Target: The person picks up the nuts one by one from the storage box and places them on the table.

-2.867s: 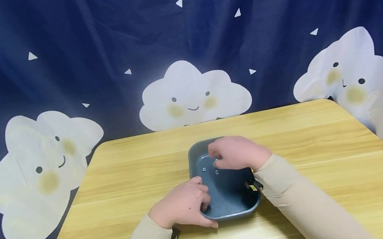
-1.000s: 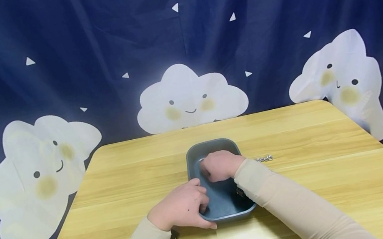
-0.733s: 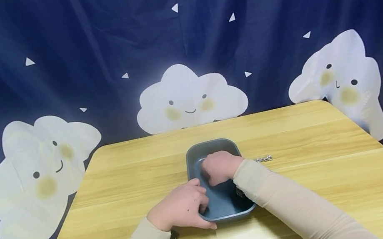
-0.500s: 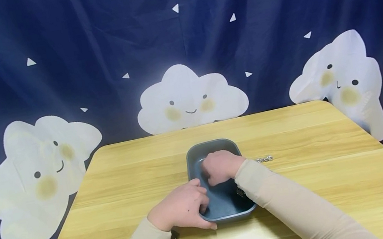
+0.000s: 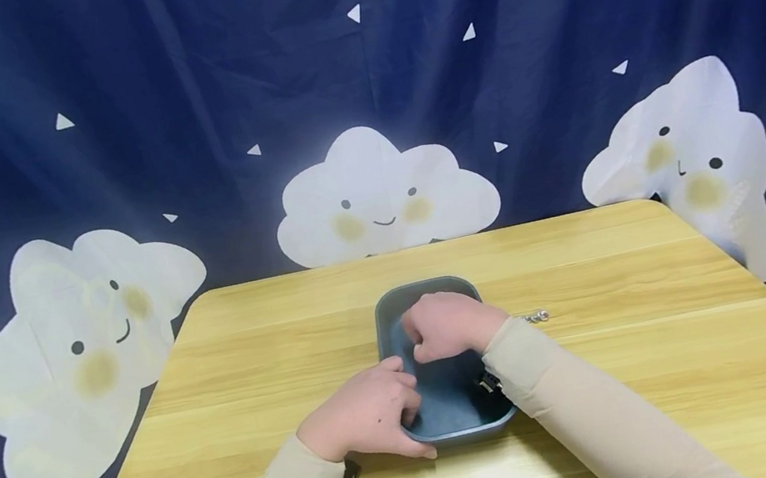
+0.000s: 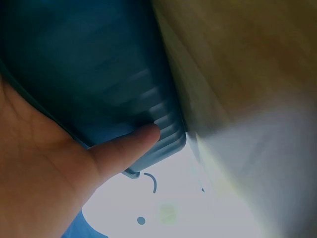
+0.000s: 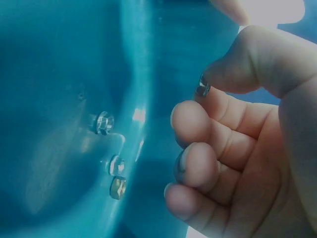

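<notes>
The right hand [image 5: 452, 324], reaching into the bin [image 5: 448, 401], pinches 1 nut [image 7: 203, 87] between thumb and index finger, other fingers curled. 3 more nuts [image 7: 118, 188] lie in the bin. The left hand [image 5: 362, 412] grips its near left corner, fingers inside, thumb against the outer wall. Metal bits [image 5: 542, 315] sit right of it on the table [image 5: 277, 333].

blue bin [image 5: 465, 433], silver nuts [image 5: 539, 316], beige sleeves [image 5: 602, 414]

Blue-grey bin [image 5: 452, 407], shiny metal nuts [image 7: 104, 122] inside, another nut [image 7: 202, 86] in the right hand [image 5: 449, 325].
</notes>
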`<state>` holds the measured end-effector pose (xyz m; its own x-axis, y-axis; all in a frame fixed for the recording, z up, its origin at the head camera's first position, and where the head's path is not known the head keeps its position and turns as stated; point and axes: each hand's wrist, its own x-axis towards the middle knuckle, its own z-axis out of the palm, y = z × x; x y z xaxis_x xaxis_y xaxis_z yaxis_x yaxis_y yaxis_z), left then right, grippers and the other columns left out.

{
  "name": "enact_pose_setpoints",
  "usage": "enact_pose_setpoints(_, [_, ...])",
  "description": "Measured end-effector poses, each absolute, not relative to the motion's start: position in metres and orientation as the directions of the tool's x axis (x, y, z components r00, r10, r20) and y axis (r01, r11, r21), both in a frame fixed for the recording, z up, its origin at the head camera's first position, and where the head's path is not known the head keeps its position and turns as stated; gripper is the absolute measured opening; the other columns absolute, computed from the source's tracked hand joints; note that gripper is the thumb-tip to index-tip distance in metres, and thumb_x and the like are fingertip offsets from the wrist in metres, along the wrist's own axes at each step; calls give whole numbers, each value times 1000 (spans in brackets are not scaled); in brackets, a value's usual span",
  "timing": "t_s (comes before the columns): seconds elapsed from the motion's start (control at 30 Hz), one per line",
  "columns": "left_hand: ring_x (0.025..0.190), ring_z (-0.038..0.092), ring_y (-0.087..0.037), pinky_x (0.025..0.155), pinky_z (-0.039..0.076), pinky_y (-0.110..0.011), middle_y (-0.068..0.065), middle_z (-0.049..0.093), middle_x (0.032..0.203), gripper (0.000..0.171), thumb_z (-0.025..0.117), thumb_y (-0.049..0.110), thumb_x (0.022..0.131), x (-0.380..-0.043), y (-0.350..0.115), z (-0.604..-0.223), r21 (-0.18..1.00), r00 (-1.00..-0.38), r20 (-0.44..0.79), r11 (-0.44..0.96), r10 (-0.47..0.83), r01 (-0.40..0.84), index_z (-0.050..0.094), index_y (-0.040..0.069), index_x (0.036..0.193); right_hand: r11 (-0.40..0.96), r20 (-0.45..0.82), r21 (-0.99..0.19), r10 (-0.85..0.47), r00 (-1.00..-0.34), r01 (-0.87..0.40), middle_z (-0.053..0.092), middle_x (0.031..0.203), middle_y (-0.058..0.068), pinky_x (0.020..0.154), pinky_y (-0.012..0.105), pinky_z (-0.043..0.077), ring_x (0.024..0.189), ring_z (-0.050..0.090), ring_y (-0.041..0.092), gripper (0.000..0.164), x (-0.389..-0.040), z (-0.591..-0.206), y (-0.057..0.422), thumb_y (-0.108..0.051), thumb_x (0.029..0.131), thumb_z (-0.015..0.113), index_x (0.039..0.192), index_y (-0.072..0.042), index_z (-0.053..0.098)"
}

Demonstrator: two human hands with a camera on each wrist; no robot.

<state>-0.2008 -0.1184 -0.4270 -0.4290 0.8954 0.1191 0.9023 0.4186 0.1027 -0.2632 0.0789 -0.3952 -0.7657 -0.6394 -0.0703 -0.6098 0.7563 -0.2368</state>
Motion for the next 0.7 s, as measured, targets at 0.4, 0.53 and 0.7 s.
enact_pose_setpoints(0.4, [69, 29, -8, 65, 26, -22, 17, 34, 62, 55, 81, 65, 70, -201, -118, -426, 111, -426, 112, 414, 898, 903, 45, 27, 54, 730, 27, -293, -639, -769, -617, 53, 61, -10, 55, 28, 41, 54, 48, 9, 7, -256, -371, 95, -20, 80, 63, 74, -22, 59])
enact_pose_setpoints(0.53, [69, 29, -8, 66, 26, -23, 17, 34, 62, 55, 81, 65, 70, -200, -118, -426, 106, -426, 114, 416, 897, 903, 45, 27, 54, 733, 43, -313, -624, -780, -604, 51, 62, -9, 54, 28, 40, 54, 47, 9, 7, -254, -363, 104, -18, 80, 63, 75, -21, 59])
enact_pose_setpoints(0.7, [70, 30, -9, 65, 27, -22, 18, 35, 62, 54, 80, 66, 69, -200, -118, -425, 99, -433, 114, 423, 894, 901, 46, 27, 54, 735, 77, -341, -599, -797, -586, 50, 63, -9, 54, 29, 38, 56, 46, 11, 10, -249, -354, 119, -19, 80, 65, 75, -21, 57])
